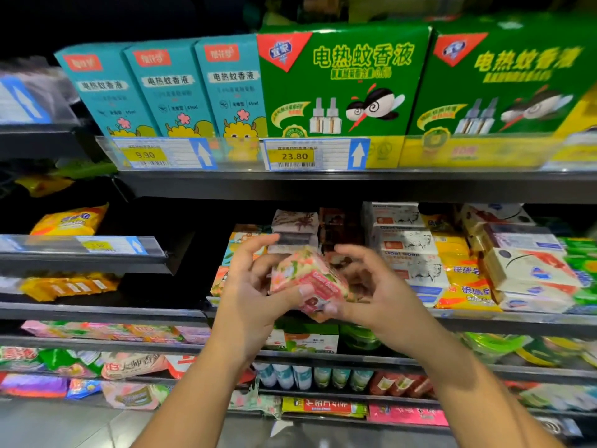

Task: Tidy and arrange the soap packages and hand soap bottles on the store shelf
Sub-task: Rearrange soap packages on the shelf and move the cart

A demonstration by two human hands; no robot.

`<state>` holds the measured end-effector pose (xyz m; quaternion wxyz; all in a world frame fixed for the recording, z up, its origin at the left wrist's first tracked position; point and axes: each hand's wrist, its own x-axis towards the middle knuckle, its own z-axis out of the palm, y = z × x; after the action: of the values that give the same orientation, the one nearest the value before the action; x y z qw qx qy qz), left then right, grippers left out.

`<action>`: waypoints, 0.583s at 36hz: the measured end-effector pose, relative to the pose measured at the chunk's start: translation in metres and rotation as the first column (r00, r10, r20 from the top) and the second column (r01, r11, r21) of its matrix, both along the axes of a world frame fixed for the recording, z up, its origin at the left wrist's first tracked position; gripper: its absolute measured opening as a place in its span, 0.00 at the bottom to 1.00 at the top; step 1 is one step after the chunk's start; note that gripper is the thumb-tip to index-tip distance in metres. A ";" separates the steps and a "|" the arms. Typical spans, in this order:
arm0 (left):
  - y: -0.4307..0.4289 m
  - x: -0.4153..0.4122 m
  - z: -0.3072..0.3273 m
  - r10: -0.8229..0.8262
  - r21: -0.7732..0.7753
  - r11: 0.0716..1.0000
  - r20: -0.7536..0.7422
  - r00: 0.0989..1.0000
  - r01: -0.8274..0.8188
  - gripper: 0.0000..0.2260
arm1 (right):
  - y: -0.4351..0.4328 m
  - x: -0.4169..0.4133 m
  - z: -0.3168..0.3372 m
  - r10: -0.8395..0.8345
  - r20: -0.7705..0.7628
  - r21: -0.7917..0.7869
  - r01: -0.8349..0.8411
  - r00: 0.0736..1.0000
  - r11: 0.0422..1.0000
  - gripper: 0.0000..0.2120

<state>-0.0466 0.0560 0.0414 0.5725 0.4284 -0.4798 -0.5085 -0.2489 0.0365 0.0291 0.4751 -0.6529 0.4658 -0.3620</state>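
Note:
A pink floral soap package [308, 281] is held in front of the middle shelf. My left hand [255, 286] grips its left side, thumb on the front, fingers spread above. My right hand [368, 286] holds its right and lower edge, fingers curled behind it. Behind my hands stand stacks of soap packages: floral ones [240, 250], brownish ones [295, 223], white goat soap boxes [403, 244], yellow sulfur soap packs [462, 279] and white bars [529, 273]. Small bottles [310, 376] line a lower shelf.
The top shelf holds teal boxes [168, 88] and green mosquito liquid boxes [342, 82] behind price tags [292, 155]. A neighbouring shelf unit on the left carries yellow packs [69, 219]. Lower shelves hold mixed soap packs [106, 331] and green coils [361, 337].

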 end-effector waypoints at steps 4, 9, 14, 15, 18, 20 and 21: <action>0.006 -0.002 0.001 -0.050 -0.074 0.996 0.101 0.994 0.058 0.31 | 0.014 0.017 -0.014 0.042 0.140 0.088 -0.055 0.989 0.995 0.31; 0.010 -0.006 -0.004 -0.052 -0.109 0.991 0.245 0.968 0.080 0.29 | 0.022 0.020 -0.020 0.074 0.201 0.135 -0.103 0.977 0.986 0.30; 0.010 -0.001 -0.004 0.013 -0.109 0.994 0.244 0.970 0.014 0.29 | 0.014 -0.007 -0.008 0.022 0.162 0.064 -0.032 0.986 0.997 0.32; 0.010 -0.001 -0.002 0.017 -0.118 0.993 0.258 0.966 0.014 0.29 | 0.012 -0.013 -0.004 0.016 0.156 0.048 -0.024 0.988 0.999 0.33; 0.010 0.000 -0.004 0.006 -0.117 0.993 0.298 0.955 0.030 0.28 | 0.004 -0.026 0.010 -0.007 0.171 -0.001 0.008 0.985 1.000 0.37; 0.011 0.000 -0.008 0.009 -0.110 0.994 0.318 0.948 0.027 0.28 | 0.002 -0.026 0.017 -0.006 0.201 -0.041 0.015 0.980 0.999 0.36; 0.011 -0.002 -0.009 0.022 -0.115 0.993 0.352 0.936 0.020 0.28 | 0.002 -0.025 0.020 -0.003 0.214 -0.062 0.016 0.977 0.998 0.35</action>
<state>-0.0483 0.0670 0.0323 0.5015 0.4786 -0.6032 -0.3944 -0.2736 0.0388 0.0492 0.4999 -0.6225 0.4034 -0.4471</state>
